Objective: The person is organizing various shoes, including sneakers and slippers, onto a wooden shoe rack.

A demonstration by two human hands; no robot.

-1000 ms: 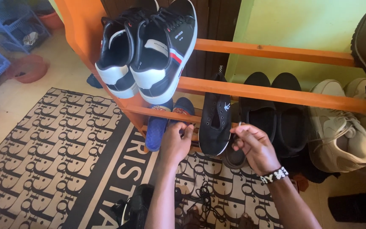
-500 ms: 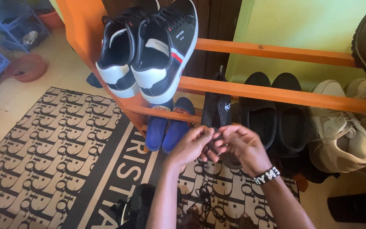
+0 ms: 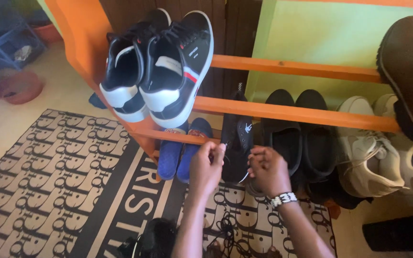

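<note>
Head view: black shoe [image 3: 237, 145] leans on the orange rack [image 3: 292, 112], long axis 12 to 6, toe up, heel at the mat [image 3: 63, 172]. Left hand [image 3: 205, 167] pinches its 9 o'clock edge; right hand [image 3: 267, 169], fingers curled, grips the 3 o'clock edge. Blue slippers [image 3: 180, 150] crowd at 9, black pair [image 3: 297, 134] at 3.

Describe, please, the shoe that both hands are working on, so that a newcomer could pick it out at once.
Start at the orange wooden shoe rack and look along its lowest row. Between the blue slippers and the pair of plain black slip-ons stands a single black canvas shoe, toe up, with the left hand and right hand at its opening. Unlike its neighbours, it has a white sole edge and a small white emblem.
</note>
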